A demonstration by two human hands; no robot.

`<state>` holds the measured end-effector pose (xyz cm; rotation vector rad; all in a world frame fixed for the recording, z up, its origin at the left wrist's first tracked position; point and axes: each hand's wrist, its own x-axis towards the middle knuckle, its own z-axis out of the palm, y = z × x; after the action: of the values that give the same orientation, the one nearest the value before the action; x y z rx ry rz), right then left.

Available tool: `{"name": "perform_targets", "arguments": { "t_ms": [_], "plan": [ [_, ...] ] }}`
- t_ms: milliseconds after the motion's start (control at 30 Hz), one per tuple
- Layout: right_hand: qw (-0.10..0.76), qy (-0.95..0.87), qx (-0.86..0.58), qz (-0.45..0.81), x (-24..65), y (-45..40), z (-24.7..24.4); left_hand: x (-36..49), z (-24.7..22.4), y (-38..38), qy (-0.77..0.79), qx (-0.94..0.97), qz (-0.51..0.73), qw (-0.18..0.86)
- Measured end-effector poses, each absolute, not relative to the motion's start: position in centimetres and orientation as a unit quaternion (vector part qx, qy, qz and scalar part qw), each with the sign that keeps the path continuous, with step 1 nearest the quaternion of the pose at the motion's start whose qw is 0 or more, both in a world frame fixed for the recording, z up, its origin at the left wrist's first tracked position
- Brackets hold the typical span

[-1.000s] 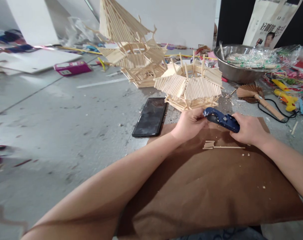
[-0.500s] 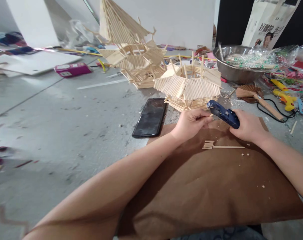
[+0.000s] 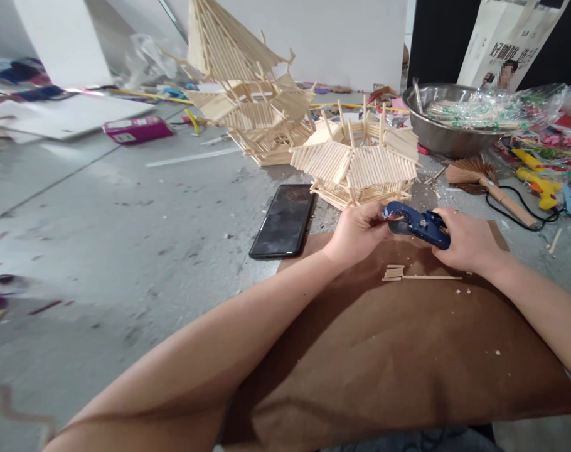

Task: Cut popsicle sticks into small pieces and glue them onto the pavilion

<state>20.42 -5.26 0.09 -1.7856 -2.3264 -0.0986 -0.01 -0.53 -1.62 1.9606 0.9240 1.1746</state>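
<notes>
My right hand point(image 3: 464, 237) is wrapped round the handles of a dark blue cutting tool point(image 3: 421, 225), whose jaws point left. My left hand point(image 3: 358, 232) pinches a thin wooden stick point(image 3: 398, 218) at the tool's jaws; most of the stick is hidden. Below them, several short stick pieces point(image 3: 393, 272) and one longer stick point(image 3: 431, 277) lie on a brown sheet point(image 3: 389, 351). Just beyond my left hand stands a small roofed frame of sticks point(image 3: 361, 163).
A taller stick tower point(image 3: 257, 107) stands farther back. Left of my left hand lies a black phone point(image 3: 283, 221). A metal bowl point(image 3: 450, 141) with wrapped sticks, a brown brush point(image 3: 495, 191) and a yellow glue gun point(image 3: 542, 188) are at the right. A purple box point(image 3: 137, 130) lies left.
The tool has moved slightly left and down, its jaws now around the stick beside my left hand. Its handles look closer together in my right hand.
</notes>
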Motion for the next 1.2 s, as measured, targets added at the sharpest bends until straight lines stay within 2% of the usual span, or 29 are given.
{"name": "perform_targets", "arguments": {
  "t_ms": [1200],
  "plan": [
    [0.099,-0.787,-0.607,-0.045,20.29,-5.50,0.10,0.10,-1.15,-0.75,0.361,0.750,0.448,0.328]
  ]
}}
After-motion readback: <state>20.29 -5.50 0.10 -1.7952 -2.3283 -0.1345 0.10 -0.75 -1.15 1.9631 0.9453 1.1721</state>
